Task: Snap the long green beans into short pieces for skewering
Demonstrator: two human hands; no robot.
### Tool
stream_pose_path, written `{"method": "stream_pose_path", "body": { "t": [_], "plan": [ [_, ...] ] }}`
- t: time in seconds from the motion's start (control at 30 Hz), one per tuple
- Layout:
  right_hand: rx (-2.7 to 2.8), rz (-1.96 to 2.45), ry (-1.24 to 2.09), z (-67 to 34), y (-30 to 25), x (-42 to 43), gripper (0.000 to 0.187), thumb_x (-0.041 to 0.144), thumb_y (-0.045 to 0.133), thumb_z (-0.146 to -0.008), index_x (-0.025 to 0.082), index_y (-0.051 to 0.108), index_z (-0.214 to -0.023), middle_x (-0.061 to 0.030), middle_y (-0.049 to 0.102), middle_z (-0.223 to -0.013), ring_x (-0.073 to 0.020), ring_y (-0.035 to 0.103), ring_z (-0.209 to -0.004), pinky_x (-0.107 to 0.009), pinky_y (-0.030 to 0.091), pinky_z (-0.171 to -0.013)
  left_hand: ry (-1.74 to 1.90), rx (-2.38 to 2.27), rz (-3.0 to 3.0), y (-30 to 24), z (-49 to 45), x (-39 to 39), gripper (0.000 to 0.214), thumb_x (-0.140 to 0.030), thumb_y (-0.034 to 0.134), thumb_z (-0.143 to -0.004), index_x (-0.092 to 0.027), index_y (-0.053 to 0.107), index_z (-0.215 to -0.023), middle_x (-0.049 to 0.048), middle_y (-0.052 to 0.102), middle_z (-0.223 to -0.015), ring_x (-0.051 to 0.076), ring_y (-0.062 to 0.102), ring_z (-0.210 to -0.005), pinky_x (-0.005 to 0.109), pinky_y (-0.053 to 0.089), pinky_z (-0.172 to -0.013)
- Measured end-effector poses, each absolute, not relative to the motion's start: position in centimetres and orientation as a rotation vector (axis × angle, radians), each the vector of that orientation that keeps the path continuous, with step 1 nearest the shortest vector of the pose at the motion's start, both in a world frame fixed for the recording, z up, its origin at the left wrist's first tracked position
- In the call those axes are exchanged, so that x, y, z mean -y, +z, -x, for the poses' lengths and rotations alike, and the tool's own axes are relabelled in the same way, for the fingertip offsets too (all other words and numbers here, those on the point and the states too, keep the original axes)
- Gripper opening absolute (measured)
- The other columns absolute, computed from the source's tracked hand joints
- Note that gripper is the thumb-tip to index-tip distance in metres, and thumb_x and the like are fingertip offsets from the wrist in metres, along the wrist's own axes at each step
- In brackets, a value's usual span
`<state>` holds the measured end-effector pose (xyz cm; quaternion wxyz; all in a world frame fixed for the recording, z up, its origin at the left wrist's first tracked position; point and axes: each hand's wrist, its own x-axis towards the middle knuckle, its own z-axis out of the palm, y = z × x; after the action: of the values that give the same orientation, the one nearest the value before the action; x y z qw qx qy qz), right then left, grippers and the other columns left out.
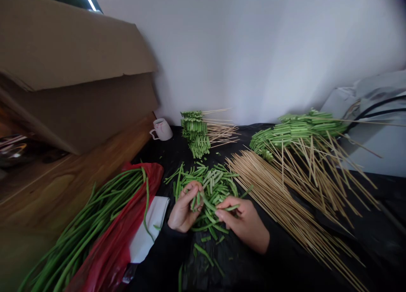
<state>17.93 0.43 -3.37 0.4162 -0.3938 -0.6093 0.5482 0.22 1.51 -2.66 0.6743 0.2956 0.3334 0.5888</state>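
Observation:
My left hand (pixel 187 207) is closed around several short green bean pieces, which poke out between thumb and fingers. In a pinch between thumb and forefinger, my right hand (pixel 244 222) holds a green bean piece (pixel 233 207). Both hands are over a loose pile of cut green beans (pixel 217 180) on black plastic sheeting. A few stray bean pieces (pixel 203 254) lie nearer to me. Right of the pile is a thick bundle of bare wooden skewers (pixel 272 190), fanned out lengthwise.
Stacked skewered beans (pixel 195 133) lie by the wall, with a larger stack (pixel 298 131) at right. A pale mug (pixel 161 129) leans near a cardboard box (pixel 79 51). Long whole beans (pixel 95 220) fill a red plastic bag (pixel 117 233) on the left, beside white paper (pixel 149 228).

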Motion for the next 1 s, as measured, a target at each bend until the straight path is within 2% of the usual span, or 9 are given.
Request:
{"method": "stream_pose_path", "body": {
  "t": [0.1, 0.23, 0.37, 0.43, 0.5, 0.6, 0.9, 1.0],
  "plan": [
    [1.62, 0.987, 1.333, -17.4, -3.8, 0.0, 0.011, 0.028, 0.064, -0.08, 0.018, 0.069, -0.077, 0.0014, 0.061, -0.058, -0.0104, 0.052, -0.049, -0.023, 0.04, -0.05, 1.349, -0.615, -0.586, -1.9, 0.2, -1.7, 0.024, -0.025, 0.071, -0.078, -0.015, 0.05, -0.071, -0.0058, 0.037, -0.062, 0.002, 0.025, -0.044, 0.013, 0.023, -0.037],
    [1.515, 1.003, 1.394, -17.8, -3.5, -0.5, 0.013, 0.029, 0.065, -0.078, 0.017, 0.067, -0.079, -0.0002, 0.063, -0.063, -0.0115, 0.055, -0.051, -0.023, 0.044, -0.051, 1.254, -0.599, -0.61, -1.6, 0.3, -1.7, 0.028, -0.031, 0.065, -0.081, -0.016, 0.045, -0.068, -0.0042, 0.039, -0.063, 0.004, 0.027, -0.044, 0.015, 0.021, -0.037],
    [1.429, 0.973, 1.467, -18.3, -3.3, -1.0, 0.015, 0.031, 0.066, -0.078, 0.016, 0.066, -0.08, 0.0, 0.063, -0.062, -0.0114, 0.056, -0.05, -0.023, 0.045, -0.049, 1.148, -0.882, -0.948, -2.3, -0.1, -1.3, 0.022, -0.035, 0.064, -0.083, -0.014, 0.057, -0.078, -0.0052, 0.042, -0.056, 0.003, 0.029, -0.043, 0.017, 0.022, -0.041],
    [1.419, 0.942, 1.462, -18.3, -3.5, -1.2, 0.014, 0.03, 0.067, -0.077, 0.017, 0.065, -0.079, 0.0006, 0.063, -0.061, -0.0109, 0.056, -0.05, -0.023, 0.045, -0.049, 1.014, -0.993, -1.133, -2.6, -0.2, -1.1, 0.029, -0.04, 0.069, -0.079, -0.012, 0.063, -0.084, -0.0035, 0.048, -0.059, 0.004, 0.033, -0.046, 0.017, 0.023, -0.042],
    [1.406, 0.911, 1.458, -18.4, -3.7, -1.2, 0.013, 0.03, 0.067, -0.078, 0.017, 0.065, -0.079, 0.0012, 0.062, -0.061, -0.0105, 0.055, -0.049, -0.022, 0.045, -0.048, 0.848, -1.027, -1.265, -2.7, -0.3, -1.0, 0.035, -0.044, 0.074, -0.073, -0.011, 0.066, -0.083, -0.0017, 0.052, -0.064, 0.005, 0.036, -0.049, 0.018, 0.025, -0.043],
    [1.414, 0.895, 1.462, -18.5, -3.6, -1.3, 0.013, 0.031, 0.067, -0.078, 0.017, 0.065, -0.078, 0.0015, 0.061, -0.062, -0.01, 0.055, -0.049, -0.022, 0.044, -0.048, 0.724, -1.044, -1.359, -2.4, -0.4, -0.9, 0.033, -0.042, 0.076, -0.071, -0.011, 0.066, -0.075, -0.0023, 0.052, -0.062, 0.006, 0.037, -0.051, 0.019, 0.028, -0.046],
    [1.4, 0.991, 1.256, -20.2, -2.2, -2.4, 0.02, 0.038, 0.062, -0.085, 0.018, 0.061, -0.085, 0.0002, 0.064, -0.066, -0.0101, 0.055, -0.05, -0.022, 0.044, -0.048, 0.893, -1.141, -1.452, -1.9, -0.2, -0.9, 0.028, -0.04, 0.075, -0.072, -0.014, 0.065, -0.072, -0.0011, 0.056, -0.065, 0.011, 0.045, -0.059, 0.023, 0.034, -0.059],
    [1.542, 0.998, 1.179, -20.3, -2.8, -2.4, 0.021, 0.038, 0.055, -0.09, 0.018, 0.063, -0.09, -0.0018, 0.066, -0.069, -0.012, 0.059, -0.053, -0.024, 0.045, -0.051, 0.993, -1.177, -1.389, -2.1, 0.1, -1.0, 0.027, -0.039, 0.075, -0.073, -0.014, 0.064, -0.072, -0.0017, 0.053, -0.064, 0.01, 0.043, -0.059, 0.022, 0.032, -0.057]
  ]
}}
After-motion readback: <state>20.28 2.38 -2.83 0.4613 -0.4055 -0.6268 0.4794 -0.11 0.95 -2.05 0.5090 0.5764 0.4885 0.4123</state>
